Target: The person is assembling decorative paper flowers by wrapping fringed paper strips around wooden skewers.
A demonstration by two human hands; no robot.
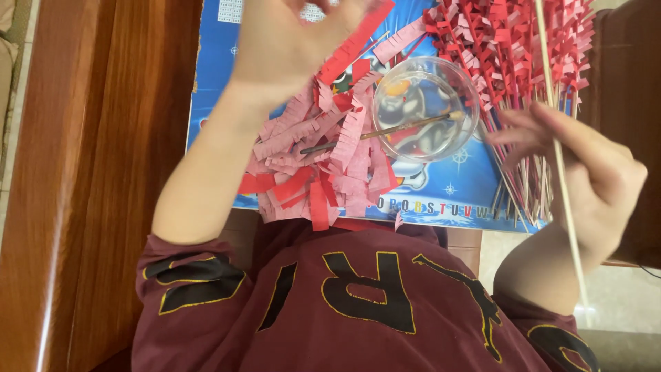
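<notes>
Surface first: a reddish-brown wooden worktop (82, 172) is filling the left of the frame, with a blue printed board (475, 186) lying on it across the upper middle. Pale floor is showing at lower right. The person's maroon shirt (358, 303) with black lettering is taking up the bottom.

On the board: a heap of fringed pink and red paper strips (323, 165) is sitting at centre, just left of a clear round bowl (425, 109). A thin brush (385, 129) is resting across the bowl's rim, its handle running left over the heap. Upper right, a bunch of sticks already wrapped in red fringe (509, 48) is fanning out, bare ends pointing down toward the board's lower right edge.

Right hand (585, 186) is sitting at right of frame, fingers (523, 134) curled and pinching a bare thin wooden stick (561, 165). The stick is running near-vertical from the top edge down past the wrist to lower right, in front of the wrapped bunch.

Left hand (289, 41) is raised at upper centre, above the heap, not touching it. Fingers are bent with the tips closing together, partly cut by the top edge; a red paper strip (354, 43) is slanting down from them, though I cannot tell whether the tips are actually gripping it.
</notes>
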